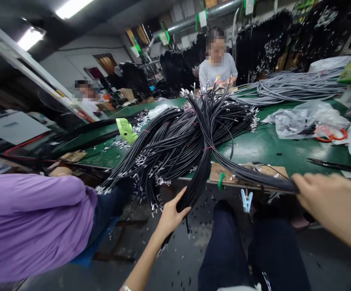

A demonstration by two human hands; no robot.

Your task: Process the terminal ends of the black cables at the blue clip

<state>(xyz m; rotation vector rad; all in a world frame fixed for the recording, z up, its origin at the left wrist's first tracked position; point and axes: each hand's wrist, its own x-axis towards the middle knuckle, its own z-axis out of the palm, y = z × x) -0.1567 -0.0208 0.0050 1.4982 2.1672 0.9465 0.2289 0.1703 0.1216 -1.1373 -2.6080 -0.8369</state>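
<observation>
A thick bundle of black cables (201, 173), tied with a thin red band, hangs over the table's near edge. Around its lower part curls my left hand (172, 212), thumb and a finger showing on this side and the rest hidden behind the cables. A second strand of black cables (248, 174) runs from the tie along the edge to the right. My right hand (330, 202), slightly blurred, is closed on that strand's end. Beneath and behind lies a large pile of black cables (175, 141) with stripped, whitish wire ends.
Grey cables (284, 89) lie at the back right of the green table (248, 147). Plastic bags (297, 117), orange-handled scissors (331, 135) and pliers (330, 163) are nearer. A blue clip (246, 201) hangs below the edge. A person in purple (36, 226) sits close at left; another works opposite.
</observation>
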